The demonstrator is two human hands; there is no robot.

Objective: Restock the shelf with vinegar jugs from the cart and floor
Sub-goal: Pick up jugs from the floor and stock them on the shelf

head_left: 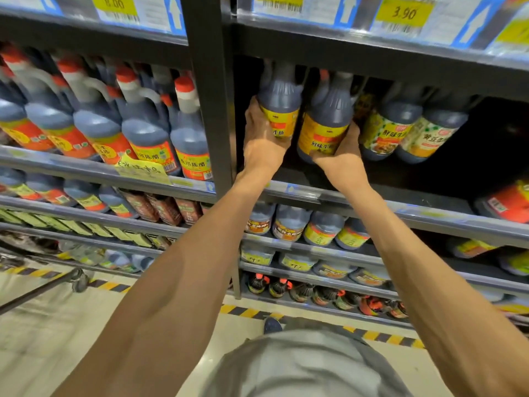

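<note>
Both my arms reach up into the right bay of a dark shelf [372, 196]. My left hand [262, 138] grips the lower body of a dark jug with a yellow label [282, 101]. Right beside it, my right hand [342, 151] grips the base of a second dark jug with a yellow and red label [326, 121]. Both jugs are tilted and sit over the shelf's left end. Their caps are hidden behind the shelf above. Two more jugs with pale green labels [386, 130] stand to the right.
The left bay holds a packed row of red-capped jugs with orange labels [148, 133]. A black upright post [213, 96] splits the bays. Lower shelves carry more bottles. A cart's frame and wheel [78, 279] stand at the lower left on the pale floor.
</note>
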